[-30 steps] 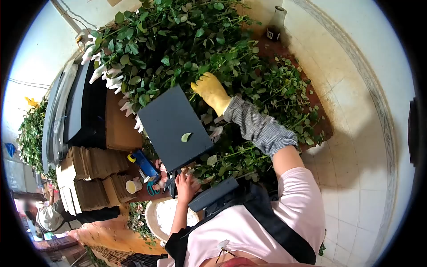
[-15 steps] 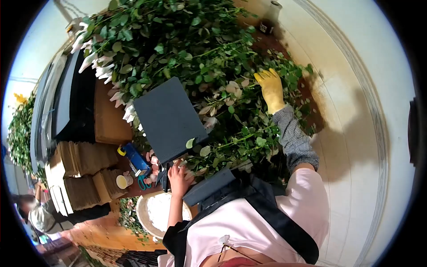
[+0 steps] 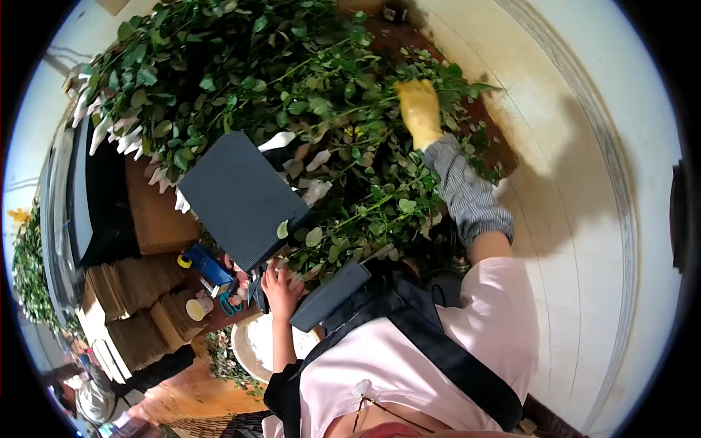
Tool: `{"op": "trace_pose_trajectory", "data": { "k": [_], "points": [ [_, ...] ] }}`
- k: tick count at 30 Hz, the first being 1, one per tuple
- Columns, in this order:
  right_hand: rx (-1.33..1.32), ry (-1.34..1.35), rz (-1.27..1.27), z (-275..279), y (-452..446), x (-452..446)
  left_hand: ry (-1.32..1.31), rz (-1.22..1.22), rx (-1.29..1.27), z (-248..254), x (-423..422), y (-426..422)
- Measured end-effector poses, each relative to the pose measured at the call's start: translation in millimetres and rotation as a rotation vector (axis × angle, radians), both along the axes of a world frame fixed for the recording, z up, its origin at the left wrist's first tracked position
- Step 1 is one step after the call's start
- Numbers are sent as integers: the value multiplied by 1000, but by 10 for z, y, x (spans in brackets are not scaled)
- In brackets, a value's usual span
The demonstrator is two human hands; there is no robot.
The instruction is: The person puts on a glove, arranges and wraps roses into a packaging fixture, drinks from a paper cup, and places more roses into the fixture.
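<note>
Right hand [image 3: 420, 113]: yellow-gloved, at far right stems; fingers curled, grip contents cannot be told.
Left hand [image 3: 282, 293]: bare, near side, by dark board [image 3: 241, 197]; grip cannot be told.
Flowers [image 3: 241, 91]: heaped on worktop [image 3: 498, 142], pale heads leftward.
Scissors [image 3: 231, 304]: near left.

The slanted panel [image 3: 244, 201] looks matt dark grey, finely ribbed. Below it, left of the panel, brown folded stacks [image 3: 131, 292] look like rough-edged cardboard. Right of it, the yellow glove [image 3: 419, 113] seems smooth and rubbery (its checked sleeve [image 3: 464, 186] is wrinkled cloth), among leaves [image 3: 350, 95] with a slight gloss.
</note>
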State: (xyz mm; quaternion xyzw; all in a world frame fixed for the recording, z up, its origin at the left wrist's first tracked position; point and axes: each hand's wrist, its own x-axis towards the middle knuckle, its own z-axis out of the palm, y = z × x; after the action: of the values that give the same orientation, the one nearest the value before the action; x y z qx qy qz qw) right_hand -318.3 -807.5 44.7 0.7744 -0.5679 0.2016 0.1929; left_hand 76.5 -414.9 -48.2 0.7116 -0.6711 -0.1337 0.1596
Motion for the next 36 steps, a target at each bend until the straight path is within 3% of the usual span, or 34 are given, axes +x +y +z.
{"op": "trace_pose_trajectory", "data": {
  "k": [1,3,5,11,13,15,19,21,24,28,29,31,33,35,36],
  "points": [
    [249,140,14,-18,-23,-9,2,-5,-12,-23,5,-28],
    [7,-43,108,-84,49,100,-10,25,29,-90,21,-11],
    [-120,-38,49,-12,166,291,7,8,2,-16,-6,-28],
    [504,7,-57,-988,212,248,-49,22,61,-18,-8,-15],
    [382,-5,-31,-1443,115,152,-52,1,37,-79,24,-12],
    [551,2,-19,-1246,101,144,-54,9,19,-51,7,-7],
    [678,-388,277,-1118,105,-231,-31,59,-40,46,-77,0],
    [903,-624,163,-841,216,-288,-14,104,-16,57,-84,11],
    [1073,-165,219,-607,237,-189,-3,86,7,60,-78,-9],
    [1417,-123,268,-190,-219,-86,-27,119,20,-13,-41,7],
    [1403,74,254,-37,-350,53,-8,103,12,19,-52,-6],
    [1154,162,208,204,-375,427,7,99,3,49,-39,2],
    [770,-26,471,280,-332,888,8,101,16,24,-60,1],
    [621,-286,714,390,-257,1594,9,107,-2,29,-60,-1],
    [412,-276,800,352,-256,1900,23,106,-2,12,-53,4]
  ]
}}
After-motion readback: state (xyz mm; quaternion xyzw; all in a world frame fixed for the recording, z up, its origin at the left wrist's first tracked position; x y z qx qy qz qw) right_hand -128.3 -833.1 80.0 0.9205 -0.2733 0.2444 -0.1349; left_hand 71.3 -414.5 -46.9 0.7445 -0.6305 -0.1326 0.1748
